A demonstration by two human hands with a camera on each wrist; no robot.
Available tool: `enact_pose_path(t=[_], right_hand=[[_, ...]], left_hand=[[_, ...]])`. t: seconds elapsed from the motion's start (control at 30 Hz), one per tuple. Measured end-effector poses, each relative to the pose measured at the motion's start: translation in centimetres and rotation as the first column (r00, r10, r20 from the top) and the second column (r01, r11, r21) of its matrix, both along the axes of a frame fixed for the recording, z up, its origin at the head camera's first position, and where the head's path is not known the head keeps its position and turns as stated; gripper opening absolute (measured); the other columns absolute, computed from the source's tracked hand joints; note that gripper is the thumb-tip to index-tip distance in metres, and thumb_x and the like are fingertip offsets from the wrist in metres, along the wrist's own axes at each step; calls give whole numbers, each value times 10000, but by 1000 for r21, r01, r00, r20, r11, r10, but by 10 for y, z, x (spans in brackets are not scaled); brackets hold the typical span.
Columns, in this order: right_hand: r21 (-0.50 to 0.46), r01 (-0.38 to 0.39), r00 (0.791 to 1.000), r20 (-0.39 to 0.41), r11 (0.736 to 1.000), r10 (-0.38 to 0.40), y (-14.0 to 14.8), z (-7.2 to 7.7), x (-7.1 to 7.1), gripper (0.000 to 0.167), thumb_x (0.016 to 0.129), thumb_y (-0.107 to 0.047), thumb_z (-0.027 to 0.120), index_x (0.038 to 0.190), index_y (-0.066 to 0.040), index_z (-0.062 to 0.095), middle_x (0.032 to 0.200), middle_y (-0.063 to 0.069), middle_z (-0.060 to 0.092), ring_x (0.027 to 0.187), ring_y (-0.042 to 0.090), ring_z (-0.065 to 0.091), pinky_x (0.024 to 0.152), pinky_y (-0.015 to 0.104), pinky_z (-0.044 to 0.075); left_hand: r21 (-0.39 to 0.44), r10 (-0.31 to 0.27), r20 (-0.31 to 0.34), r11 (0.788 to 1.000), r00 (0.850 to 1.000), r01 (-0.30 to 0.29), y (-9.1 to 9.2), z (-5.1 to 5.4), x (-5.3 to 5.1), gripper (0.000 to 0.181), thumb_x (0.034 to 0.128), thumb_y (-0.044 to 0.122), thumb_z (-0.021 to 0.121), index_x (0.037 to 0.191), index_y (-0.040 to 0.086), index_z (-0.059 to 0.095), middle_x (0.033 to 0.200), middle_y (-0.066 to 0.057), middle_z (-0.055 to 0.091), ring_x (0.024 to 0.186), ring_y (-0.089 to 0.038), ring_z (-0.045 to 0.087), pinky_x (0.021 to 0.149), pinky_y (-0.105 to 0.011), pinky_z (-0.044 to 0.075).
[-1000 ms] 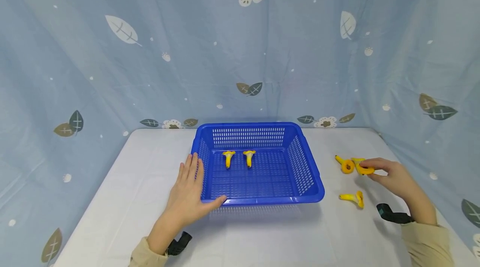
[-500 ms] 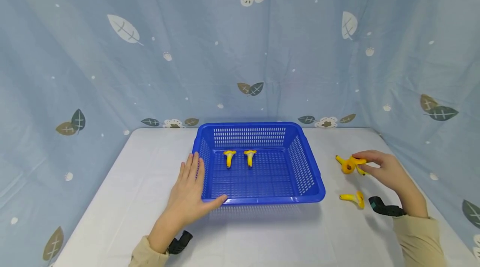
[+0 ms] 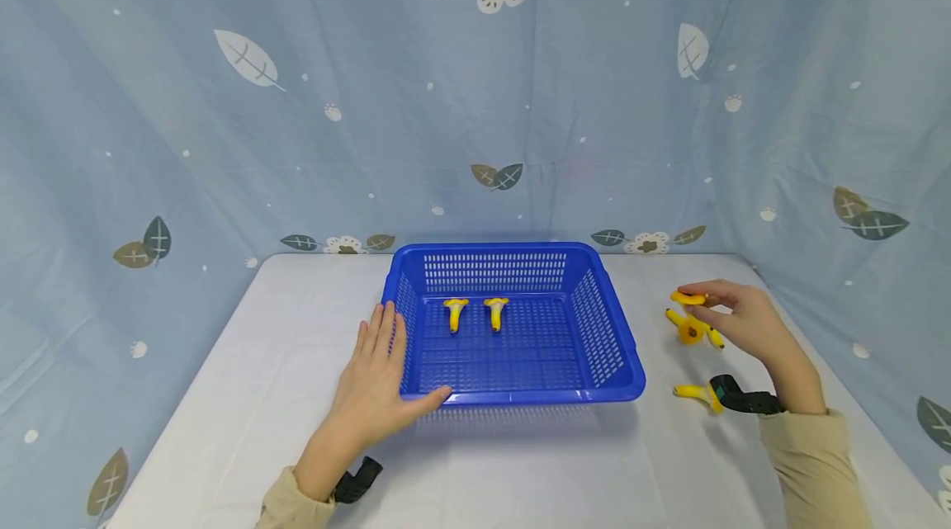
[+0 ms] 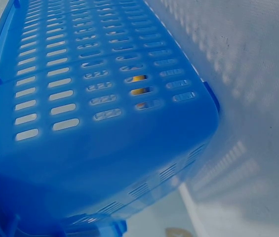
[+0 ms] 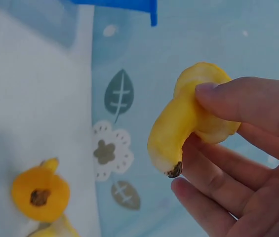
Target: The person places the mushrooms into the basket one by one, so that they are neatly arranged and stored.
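My right hand (image 3: 750,318) pinches a yellow chanterelle-like mushroom (image 5: 166,131) between thumb and fingers, held above the table. Its dark-tipped stem shows in the right wrist view. Below it lie two more yellow mushrooms, one with its round cap (image 3: 691,332) facing up, the other partly hidden beside it. A further mushroom (image 3: 691,391) lies nearer me, its cap partly covered by the wrist camera. My left hand (image 3: 371,389), fingers straight, rests on the near left corner of the blue basket (image 3: 520,398). Inside it lie two mushrooms side by side, left (image 3: 455,314) and right (image 3: 495,313).
A white table (image 3: 297,331) carries everything. A blue patterned curtain (image 3: 565,100) hangs behind it and along both sides. The basket's slotted wall (image 4: 55,64) fills much of the left wrist view.
My right hand has lifted one mushroom off the group at the right and moved it up and to the left. The left hand stays on the basket.
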State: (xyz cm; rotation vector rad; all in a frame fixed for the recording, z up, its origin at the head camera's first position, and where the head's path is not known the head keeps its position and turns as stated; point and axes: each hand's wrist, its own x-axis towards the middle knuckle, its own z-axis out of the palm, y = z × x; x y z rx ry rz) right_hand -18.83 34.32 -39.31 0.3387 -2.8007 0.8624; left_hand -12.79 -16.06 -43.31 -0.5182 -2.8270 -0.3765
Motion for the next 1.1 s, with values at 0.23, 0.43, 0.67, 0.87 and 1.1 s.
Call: enact_pose_path(t=[0.23,0.43,0.67,0.87,1.1], right_hand=[[-5,-23,1000,-12,1000,23,-16,11,-6,279,920,-150,711,1176,-38,714,1151,202,684,926,347,625,654,262,496],[-13,-58,997,-47,998,57,-32,21,-12,255,917,-121,711,1157,-39,723,1169,195,681,908,341,640,617,246,509],[1,-52,998,-19,999,52,-50,35,-19,281,934,-182,700,1184,-52,716,1142,183,694,925,334,647,646,310,498],[-6,-65,998,-11,998,65,-66,44,-26,296,945,-215,690,1198,-63,711,1164,176,685,929,331,652,647,342,473],[12,-79,997,-17,997,79,-88,52,-35,288,938,-200,698,1174,-35,718,1141,186,684,926,328,646,728,427,503]], left_hand=[[-8,4,18,1000,1000,-4,0,1,1,1204,788,779,574,1502,-134,245,1602,-307,99,1504,-390,5,1202,-541,99],[-13,7,19,1000,1000,-7,0,2,1,1205,786,776,580,1502,-133,246,1604,-303,93,1505,-380,-8,1205,-535,87],[-17,8,13,1000,1000,-8,-1,1,1,1206,786,786,569,1502,-131,251,1604,-303,94,1505,-380,-8,1205,-536,87],[-13,6,10,1000,1000,-6,-1,1,0,1206,785,785,570,1502,-131,251,1603,-304,96,1504,-383,-4,1206,-533,85],[-12,5,7,1000,1000,-5,0,1,0,1204,785,782,572,1501,-132,253,1601,-307,100,1504,-389,8,1204,-537,91]])
